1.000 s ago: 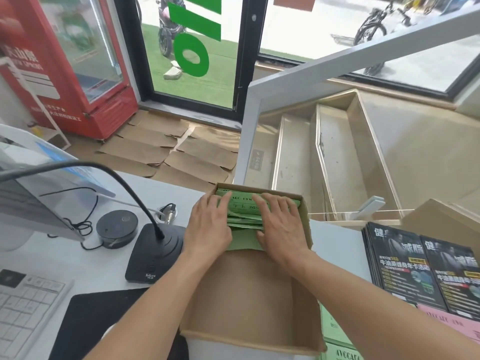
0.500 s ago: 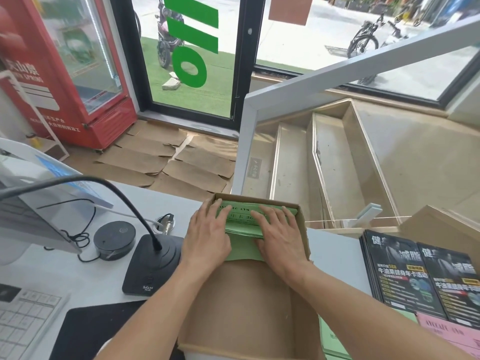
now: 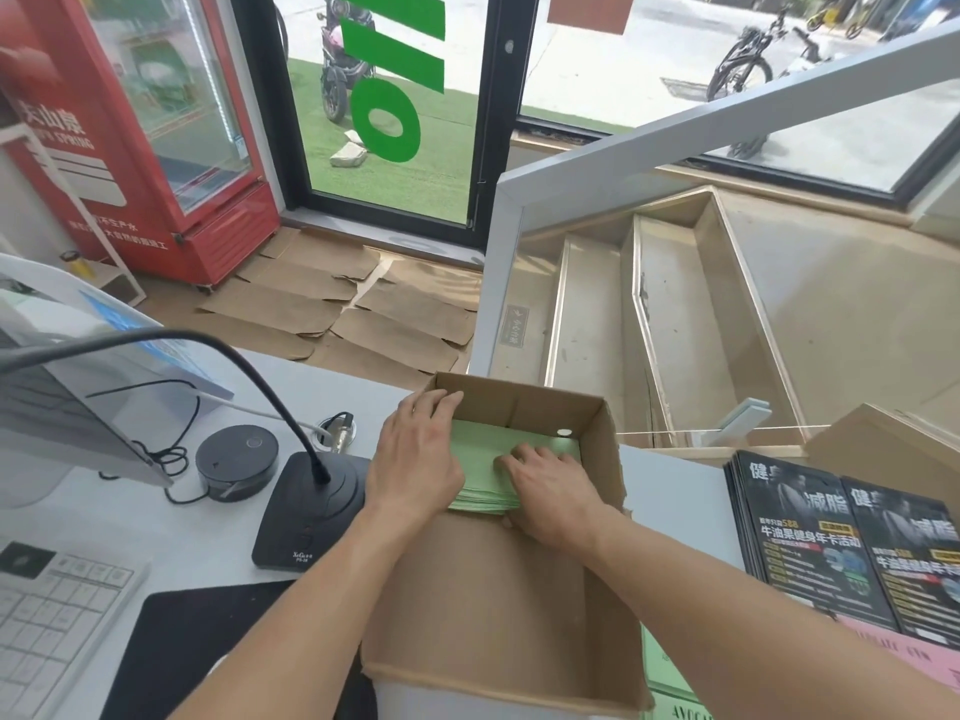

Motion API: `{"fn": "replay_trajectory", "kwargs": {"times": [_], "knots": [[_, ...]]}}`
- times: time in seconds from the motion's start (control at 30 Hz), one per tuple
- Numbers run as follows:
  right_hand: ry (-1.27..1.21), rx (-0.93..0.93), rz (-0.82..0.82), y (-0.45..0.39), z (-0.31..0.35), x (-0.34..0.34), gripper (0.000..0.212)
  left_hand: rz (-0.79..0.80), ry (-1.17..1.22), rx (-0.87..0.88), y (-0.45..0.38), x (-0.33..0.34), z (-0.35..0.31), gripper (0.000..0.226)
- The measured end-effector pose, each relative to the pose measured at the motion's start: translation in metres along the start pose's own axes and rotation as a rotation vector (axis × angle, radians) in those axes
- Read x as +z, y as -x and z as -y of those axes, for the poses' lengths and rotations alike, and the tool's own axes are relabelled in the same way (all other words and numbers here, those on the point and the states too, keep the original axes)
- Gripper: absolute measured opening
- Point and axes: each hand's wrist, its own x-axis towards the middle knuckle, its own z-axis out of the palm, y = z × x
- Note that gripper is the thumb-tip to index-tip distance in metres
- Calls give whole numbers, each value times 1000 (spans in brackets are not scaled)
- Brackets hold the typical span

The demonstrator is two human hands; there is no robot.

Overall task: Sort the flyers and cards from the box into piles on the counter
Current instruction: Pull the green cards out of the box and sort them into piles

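The green flyers (image 3: 485,472) (a loose stack in the box (image 3: 602,444)) may fan apart, since my left hand (image 3: 415,467) lies flat and my right hand (image 3: 550,493) pinches only their edge.

An open brown cardboard box (image 3: 498,605) is sitting on the white desk (image 3: 670,491). A stack of pale green flyers (image 3: 483,459) is lying flat at its far end, while 2 black flyer piles (image 3: 831,543) are lying to its right.
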Motion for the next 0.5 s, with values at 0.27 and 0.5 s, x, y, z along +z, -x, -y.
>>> {"fn": "replay_trajectory", "kwargs": {"times": [0.27,0.5], "knots": [[-39,-29,31,-18,-5,-7,64,27,-68,29,1,2,1,69],[-42,-52,-3,-17,-10,-1,55,48,-156,63,2,2,0,60]]}}
